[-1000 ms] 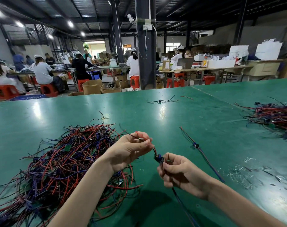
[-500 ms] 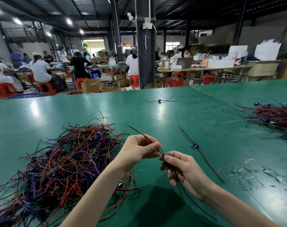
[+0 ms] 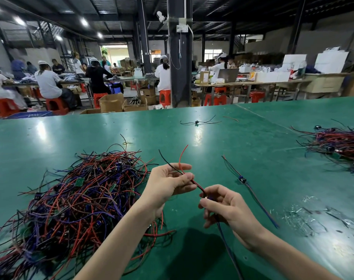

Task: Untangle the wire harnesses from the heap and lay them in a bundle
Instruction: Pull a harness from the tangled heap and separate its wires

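A tangled heap of red, black and purple wire harnesses (image 3: 75,197) lies on the green table (image 3: 222,150) at the left. My left hand (image 3: 168,183) pinches the red and black leads of one wire harness (image 3: 196,183), whose free ends stick up past the fingers. My right hand (image 3: 225,207) grips the same harness lower down at its small connector, and its blue and black tail hangs toward me. A single straightened harness (image 3: 242,179) lies flat on the table to the right of my hands.
A second pile of harnesses (image 3: 341,144) sits at the far right of the table. One loose black harness (image 3: 196,122) lies near the far edge. Scraps of clear plastic (image 3: 309,215) lie at the right. People work at benches beyond a dark pillar (image 3: 180,57).
My left hand has slid up along the harness, and the red and black ends now fan out above it. My right hand has shifted its grip to the connector.
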